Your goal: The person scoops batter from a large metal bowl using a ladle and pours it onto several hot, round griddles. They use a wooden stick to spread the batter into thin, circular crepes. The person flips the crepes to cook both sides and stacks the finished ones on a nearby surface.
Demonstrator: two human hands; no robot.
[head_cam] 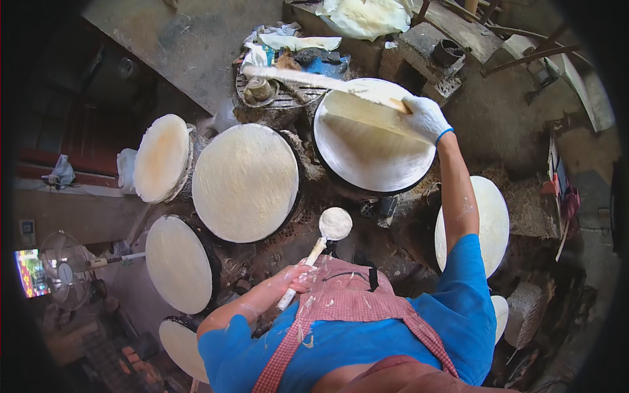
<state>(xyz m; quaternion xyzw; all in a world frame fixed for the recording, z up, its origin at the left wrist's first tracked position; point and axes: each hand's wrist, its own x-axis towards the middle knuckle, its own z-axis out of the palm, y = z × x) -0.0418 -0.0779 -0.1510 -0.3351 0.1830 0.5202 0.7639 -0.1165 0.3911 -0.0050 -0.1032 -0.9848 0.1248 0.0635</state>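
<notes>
My left hand [300, 277] is bare and grips the pale handle of a ladle [335, 224], whose round bowl holds thick white batter. My right hand [426, 118] wears a white knit glove with a blue cuff. It is shut on the wooden end of a long, batter-coated tool [300, 77], blurred and reaching left past the rim of a round griddle [373, 167]. White streaks and a yellowish wedge show on that griddle's surface. Beside it to the left, another griddle is covered by a pale round sheet of batter [245, 184].
Round pale sheets lie on griddles at the left [177, 265], lower left [184, 346] and right [484, 226]. A stack of round flatbreads [162, 158] stands far left. Cloths and a cup [259, 89] sit on a slatted stand. An electric fan [65, 272] is at left.
</notes>
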